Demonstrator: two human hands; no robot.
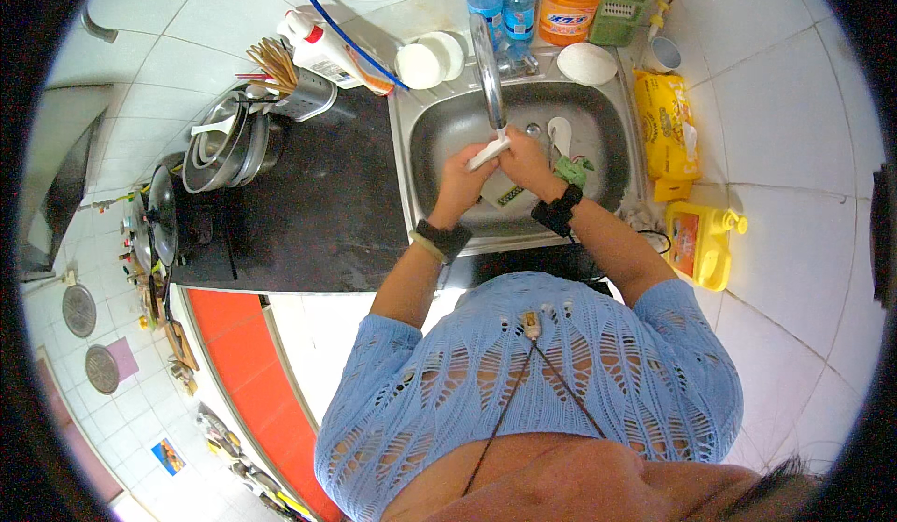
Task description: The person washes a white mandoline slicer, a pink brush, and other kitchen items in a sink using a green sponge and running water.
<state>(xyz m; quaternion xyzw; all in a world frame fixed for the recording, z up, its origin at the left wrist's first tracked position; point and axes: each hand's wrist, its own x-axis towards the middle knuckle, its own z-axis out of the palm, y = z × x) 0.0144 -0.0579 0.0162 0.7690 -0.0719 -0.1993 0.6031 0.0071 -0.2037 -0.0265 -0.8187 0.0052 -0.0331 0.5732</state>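
Note:
Both hands are over the stainless-steel sink [448, 112], just under the spout of the chrome faucet [488, 66]. A slim white utensil [489, 153], whose exact kind I cannot tell, slants between them. My left hand [462, 182] grips its lower end, and my right hand [529, 163] closes around the end nearest the faucet. Beside my right hand, a white spoon [559, 135] lies in the basin. A crumpled green cloth [574, 170] is close to my right wrist. Below the hands lies a pale flat piece with a dark patterned strip [510, 195], partly hidden.
Left of the sink, the black countertop [329, 192] holds stacked metal pots [245, 143] and a chopstick holder [305, 94]. Behind stand white bowls [420, 66], an orange bottle [569, 7] and a green grater [620, 7]. Yellow wipes [662, 122] and a yellow jug [701, 245] are right.

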